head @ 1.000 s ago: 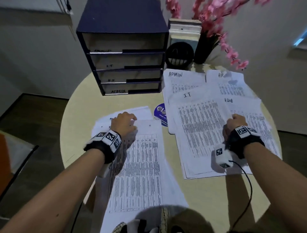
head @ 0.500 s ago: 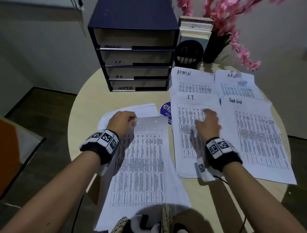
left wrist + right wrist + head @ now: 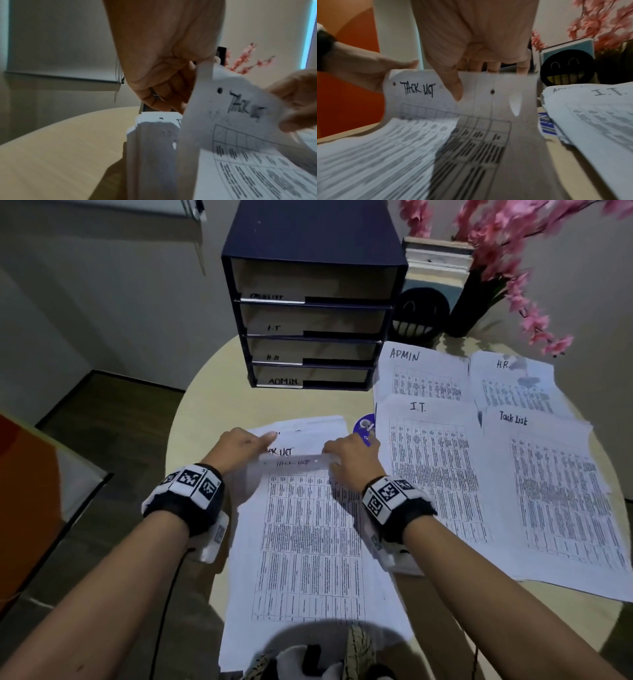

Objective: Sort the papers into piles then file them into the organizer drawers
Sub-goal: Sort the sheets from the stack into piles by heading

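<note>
Papers: top sheet (image 3: 301, 529), headed "TASK LIST", lies on the unsorted stack at the near edge of the surface (image 3: 205, 392), its far edge lifted. Right hand (image 3: 352, 457) pinches that edge, thumb on the face, fingers behind, per right wrist view. Left hand (image 3: 239, 445) holds the top left corner, fingers curled; exact grip partly hidden. Sheet is thin, light and limp; it bows between the two holds, so it will likely sag or crease if carried one-handed. Judgement: best taken at the top edge with both hands, or flat from beneath. Punch holes near the top could tear under a sharp pull. Sorted piles ADMIN (image 3: 418, 371), H.R. (image 3: 513, 381), I.T. (image 3: 428, 460) and Task List (image 3: 548, 481) lie to the right; organizer (image 3: 311, 251) stands behind. Versus half a second ago: right hand has left the I.T. pile and crossed to the stack; the sheet, then flat, is now raised.
</note>
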A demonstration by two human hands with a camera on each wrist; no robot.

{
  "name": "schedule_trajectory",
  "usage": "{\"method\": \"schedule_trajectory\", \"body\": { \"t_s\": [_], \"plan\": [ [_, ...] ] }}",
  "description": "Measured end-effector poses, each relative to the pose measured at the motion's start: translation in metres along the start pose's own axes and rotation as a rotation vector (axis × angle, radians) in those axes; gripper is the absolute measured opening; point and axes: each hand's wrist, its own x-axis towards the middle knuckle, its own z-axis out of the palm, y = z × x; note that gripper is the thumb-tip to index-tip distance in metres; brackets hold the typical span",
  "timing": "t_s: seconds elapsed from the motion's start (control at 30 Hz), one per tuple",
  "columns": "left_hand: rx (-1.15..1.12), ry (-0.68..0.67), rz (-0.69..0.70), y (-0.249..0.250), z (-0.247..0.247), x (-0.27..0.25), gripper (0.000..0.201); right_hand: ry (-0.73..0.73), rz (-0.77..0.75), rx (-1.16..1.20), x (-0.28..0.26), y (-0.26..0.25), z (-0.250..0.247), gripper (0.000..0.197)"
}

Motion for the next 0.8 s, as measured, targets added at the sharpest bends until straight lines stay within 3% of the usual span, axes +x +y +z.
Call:
{"method": "schedule_trajectory", "body": {
  "t_s": [0.07, 0.13, 0.27, 0.4, 0.47, 0.6, 0.7, 0.8],
  "plan": [
    [-0.007, 0.054, 0.0, 0.0, 0.001, 0.006, 0.046, -0.071, -0.072, -0.003, -0.01, -0.008, 0.006, 0.015],
    [0.13, 0.073, 0.076, -0.003, 0.002, 0.015, 0.035, -0.127, -0.119, -0.037, -0.018, -0.014, 0.013, 0.017],
    [0.438, -0.019, 0.112, -0.012, 0.008, 0.021, 0.038, -0.104, -0.093, -0.051, -0.024, -0.015, 0.022, 0.016],
    [0.48, 0.051, 0.414, -0.024, 0.017, 0.011, 0.042, -0.02, -0.017, -0.046, -0.014, -0.014, 0.021, 0.057],
    [0.596, 0.047, 0.476, -0.032, 0.021, 0.006, 0.045, 0.0, -0.015, -0.072, -0.006, -0.014, 0.023, 0.066],
    [0.556, 0.085, 0.461, -0.046, 0.023, -0.003, 0.039, 0.026, -0.03, -0.105, 0.002, -0.014, 0.027, 0.067],
    [0.222, 0.172, 0.307, -0.046, 0.017, -0.007, 0.022, 0.075, -0.024, -0.126, -0.001, -0.013, 0.03, 0.067],
    [0.002, 0.205, 0.149, -0.05, 0.015, -0.011, 0.017, 0.14, -0.038, -0.148, -0.012, -0.01, 0.036, 0.058]
  ]
}}
